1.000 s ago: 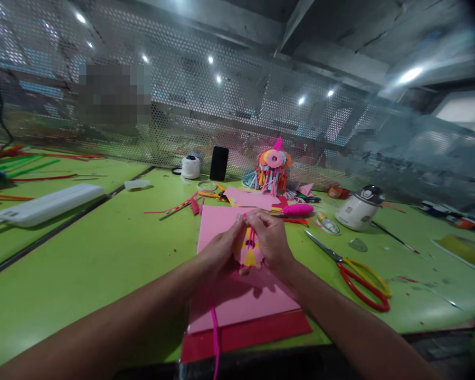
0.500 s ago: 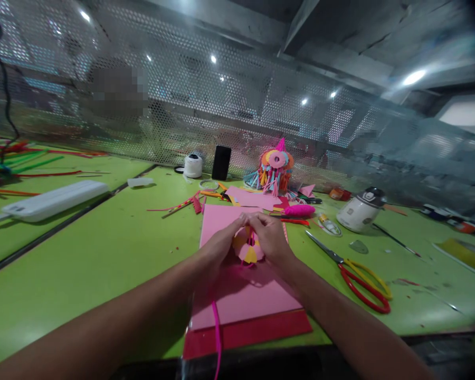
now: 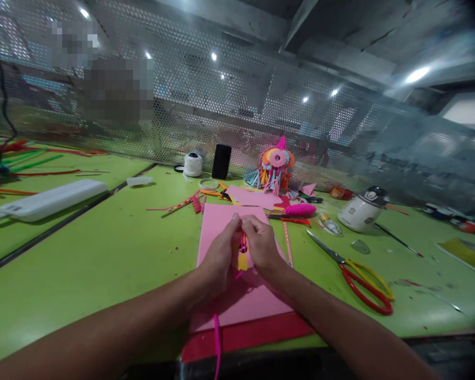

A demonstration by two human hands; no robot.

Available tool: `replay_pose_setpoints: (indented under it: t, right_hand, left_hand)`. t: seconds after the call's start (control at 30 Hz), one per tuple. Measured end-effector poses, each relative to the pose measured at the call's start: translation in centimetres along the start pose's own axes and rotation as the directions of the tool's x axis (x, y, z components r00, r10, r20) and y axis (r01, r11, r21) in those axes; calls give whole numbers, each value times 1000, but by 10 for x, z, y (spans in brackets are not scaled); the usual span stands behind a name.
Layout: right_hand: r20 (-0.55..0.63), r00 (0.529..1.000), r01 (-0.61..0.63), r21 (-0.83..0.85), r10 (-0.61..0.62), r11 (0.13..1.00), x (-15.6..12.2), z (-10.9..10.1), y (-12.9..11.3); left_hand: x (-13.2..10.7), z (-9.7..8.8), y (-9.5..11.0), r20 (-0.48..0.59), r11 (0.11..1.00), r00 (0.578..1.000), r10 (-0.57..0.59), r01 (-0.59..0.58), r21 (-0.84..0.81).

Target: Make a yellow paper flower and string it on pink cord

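My left hand (image 3: 220, 252) and my right hand (image 3: 263, 248) meet over a pink paper sheet (image 3: 226, 221) and pinch a small folded paper piece (image 3: 243, 255), yellow and pink, held on edge between them. Both hands have their fingers closed on it. A pink ribbon strand (image 3: 216, 338) trails from below the hands toward me. The pink sheet lies on a red sheet (image 3: 245, 335) at the near edge of the green table (image 3: 103, 253).
Red-and-yellow scissors (image 3: 356, 277) lie right of the sheets. Behind stand a finished tasselled paper ornament (image 3: 274, 168), a black phone (image 3: 221, 161), a white thread spool (image 3: 192, 164), a white pot (image 3: 362, 209) and loose paper scraps. A white bar (image 3: 49, 199) lies left. A perforated screen closes the back.
The hands have drawn closer together and the paper piece, earlier lying flatter and showing a round face, is now pressed narrow and upright between the fingers.
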State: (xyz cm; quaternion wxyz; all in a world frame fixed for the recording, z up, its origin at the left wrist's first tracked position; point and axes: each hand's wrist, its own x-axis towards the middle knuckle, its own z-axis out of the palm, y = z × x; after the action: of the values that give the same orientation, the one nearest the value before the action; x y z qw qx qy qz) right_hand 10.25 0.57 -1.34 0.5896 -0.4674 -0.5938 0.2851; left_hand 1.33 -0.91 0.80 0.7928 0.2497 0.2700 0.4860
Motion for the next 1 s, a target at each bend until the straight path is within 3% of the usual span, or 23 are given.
replay_pose_setpoints:
  t: [0.1,0.17,0.27,0.47,0.53,0.63,0.83,1.0]
  right_hand:
    - [-7,1000,-2,-11,2,1000,-2,0,1]
    - [-8,1000,-2,-8,2,1000,-3,1,0]
    - [-17,1000,-17,26,17,1000,-2,0,-2]
    - [-2,984,-174,253,181,952,5,-10,-5]
    - [16,969,-235,354,246,905,7,-15,-6]
    - [67,944,-316,469,324,825,12,-24,-9]
    - [143,941,-335,534,308,777,31,-52,-16]
    - [88,928,-352,528,362,773,45,-71,-3]
  left_hand:
    - [-1,1,-1,-73,1000,997,25,-24,8]
    - [0,0,-1,-66,999,997,40,-39,5]
    - [2,0,0,4,1000,1000,27,-27,-3]
    - [8,-11,12,206,985,968,-145,121,122]
    - [14,-17,15,254,982,960,-116,73,174]
    - [21,-24,17,233,965,970,-68,4,263]
    - [18,-26,32,232,818,937,-261,88,568]
    - [11,-22,49,298,799,905,-304,71,597]
